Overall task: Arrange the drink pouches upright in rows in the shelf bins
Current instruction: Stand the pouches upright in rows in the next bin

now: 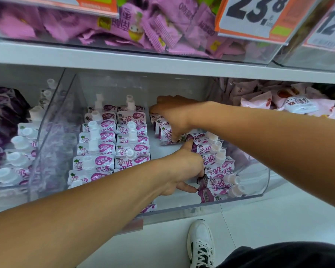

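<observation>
a person's left hand (184, 167) and right hand (174, 117) work inside a clear shelf bin (259, 182), fingers curled around toppled grape drink pouches (217, 167) at its right side, apparently gathering them for standing. these lie tilted, long axes slanting, caps toward the right wall. two finished rows (112, 144) stand at left, spouts up, fronts facing forward.

Shelf (162, 64) under clear bins (240, 202)
</observation>
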Action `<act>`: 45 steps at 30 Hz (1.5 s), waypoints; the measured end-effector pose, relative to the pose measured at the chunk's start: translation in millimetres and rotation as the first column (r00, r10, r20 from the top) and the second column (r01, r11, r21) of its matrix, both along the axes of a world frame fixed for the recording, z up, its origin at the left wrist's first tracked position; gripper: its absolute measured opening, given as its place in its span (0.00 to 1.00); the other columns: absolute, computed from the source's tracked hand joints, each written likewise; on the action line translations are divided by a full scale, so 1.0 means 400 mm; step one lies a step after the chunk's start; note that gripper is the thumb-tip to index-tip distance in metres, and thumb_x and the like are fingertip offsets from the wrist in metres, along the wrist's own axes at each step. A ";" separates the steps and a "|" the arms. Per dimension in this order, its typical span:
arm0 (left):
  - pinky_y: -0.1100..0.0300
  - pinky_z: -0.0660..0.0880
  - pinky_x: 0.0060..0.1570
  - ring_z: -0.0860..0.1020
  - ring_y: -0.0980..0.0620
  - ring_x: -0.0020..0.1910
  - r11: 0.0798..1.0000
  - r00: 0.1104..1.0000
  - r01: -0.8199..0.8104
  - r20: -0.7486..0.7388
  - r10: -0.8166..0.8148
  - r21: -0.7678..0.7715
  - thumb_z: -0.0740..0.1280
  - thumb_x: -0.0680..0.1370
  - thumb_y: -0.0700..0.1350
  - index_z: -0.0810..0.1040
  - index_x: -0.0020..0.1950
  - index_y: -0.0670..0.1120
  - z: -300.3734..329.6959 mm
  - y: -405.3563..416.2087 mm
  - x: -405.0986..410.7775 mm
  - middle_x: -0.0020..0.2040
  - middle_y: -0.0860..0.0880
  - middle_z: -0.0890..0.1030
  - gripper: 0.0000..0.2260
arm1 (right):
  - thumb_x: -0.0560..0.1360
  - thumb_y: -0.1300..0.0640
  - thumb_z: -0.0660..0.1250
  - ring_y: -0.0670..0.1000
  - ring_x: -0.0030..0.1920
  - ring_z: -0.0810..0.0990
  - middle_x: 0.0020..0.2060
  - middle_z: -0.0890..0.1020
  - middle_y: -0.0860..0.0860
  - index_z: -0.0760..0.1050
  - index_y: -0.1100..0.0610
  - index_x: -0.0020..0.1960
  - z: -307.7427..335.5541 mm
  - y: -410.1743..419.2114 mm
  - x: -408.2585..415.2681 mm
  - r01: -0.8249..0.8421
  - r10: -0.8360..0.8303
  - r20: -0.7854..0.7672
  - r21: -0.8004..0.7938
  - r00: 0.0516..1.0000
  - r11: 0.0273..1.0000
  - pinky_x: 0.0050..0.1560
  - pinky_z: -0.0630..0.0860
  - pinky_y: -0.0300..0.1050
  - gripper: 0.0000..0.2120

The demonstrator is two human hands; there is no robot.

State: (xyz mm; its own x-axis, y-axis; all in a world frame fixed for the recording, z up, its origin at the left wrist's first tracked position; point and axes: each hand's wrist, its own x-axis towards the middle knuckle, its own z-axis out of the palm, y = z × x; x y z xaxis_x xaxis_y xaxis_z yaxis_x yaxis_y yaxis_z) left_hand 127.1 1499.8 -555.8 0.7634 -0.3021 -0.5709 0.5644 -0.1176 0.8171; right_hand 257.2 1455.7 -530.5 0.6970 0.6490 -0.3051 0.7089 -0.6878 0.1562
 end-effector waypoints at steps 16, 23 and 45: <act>0.48 0.81 0.52 0.73 0.50 0.62 0.999 0.999 -0.021 -0.028 0.020 -0.037 0.62 0.74 0.33 0.54 0.77 0.65 -0.025 -0.003 0.009 0.69 0.55 0.72 0.40 | 0.69 0.50 0.76 0.56 0.65 0.73 0.71 0.70 0.52 0.58 0.50 0.78 0.090 -0.117 0.024 0.204 -0.215 -0.018 -0.259 0.976 0.944 0.60 0.74 0.46 0.43; 0.56 0.66 0.54 0.66 0.53 0.39 0.887 0.887 -0.461 0.014 0.461 -0.017 0.58 0.80 0.36 0.74 0.52 0.43 0.009 0.014 0.059 0.41 0.52 0.68 0.06 | 0.81 0.40 0.46 0.63 0.65 0.71 0.67 0.71 0.60 0.67 0.52 0.71 0.047 -0.093 0.041 0.161 -0.183 -0.047 -0.298 0.982 0.941 0.60 0.68 0.52 0.26; 0.59 0.71 0.56 0.75 0.43 0.64 0.781 0.840 -0.237 0.526 -0.135 0.578 0.60 0.82 0.43 0.74 0.71 0.45 -0.018 0.001 0.279 0.69 0.43 0.76 0.17 | 0.74 0.50 0.70 0.58 0.53 0.80 0.53 0.81 0.52 0.76 0.47 0.62 0.104 -0.222 -0.102 0.262 -0.323 0.221 0.266 0.920 0.928 0.47 0.73 0.47 0.16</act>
